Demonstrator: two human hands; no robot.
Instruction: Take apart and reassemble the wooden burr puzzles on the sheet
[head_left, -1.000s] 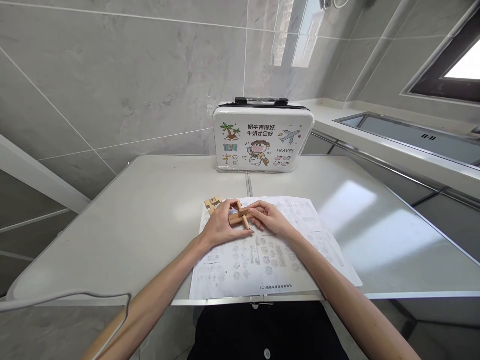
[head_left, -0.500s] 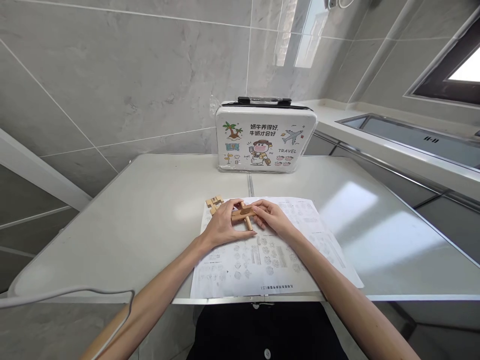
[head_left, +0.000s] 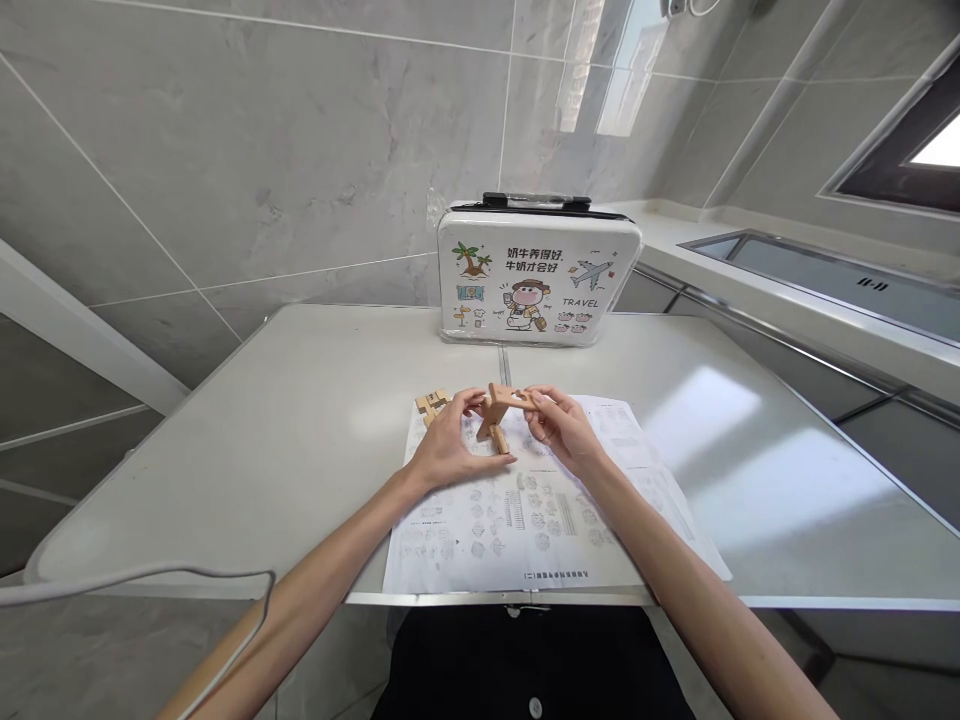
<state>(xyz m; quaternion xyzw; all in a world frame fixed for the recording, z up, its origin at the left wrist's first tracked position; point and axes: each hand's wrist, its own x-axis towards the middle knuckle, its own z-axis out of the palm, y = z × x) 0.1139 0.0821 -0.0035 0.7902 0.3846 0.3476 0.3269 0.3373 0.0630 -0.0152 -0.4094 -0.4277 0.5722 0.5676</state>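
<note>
Wooden interlocking puzzle pieces are held between my two hands above a printed sheet. My left hand [head_left: 446, 448] curves around a light wooden stick [head_left: 499, 440] and a darker wooden block [head_left: 489, 414], its thumb below and its fingers behind. In my right hand [head_left: 566, 428], thumb and fingers pinch the right end of a notched wooden bar [head_left: 510, 394]. The bar's left end meets the top of the darker block; whether they are joined I cannot tell. Beside my left fingers, more notched wooden pieces [head_left: 430, 404] lie at the sheet's upper left corner.
The printed instruction sheet [head_left: 450, 570] lies on the white table [head_left: 300, 430], near its front edge. A white cartoon suitcase [head_left: 540, 270] stands at the back against the tiled wall. A pale cable [head_left: 150, 571] crosses my left forearm. A counter [head_left: 810, 265] runs along the right.
My right hand has moved slightly up and right, raising the notched bar, which now sits at an angle to the darker block. The left hand still holds the stick.
</note>
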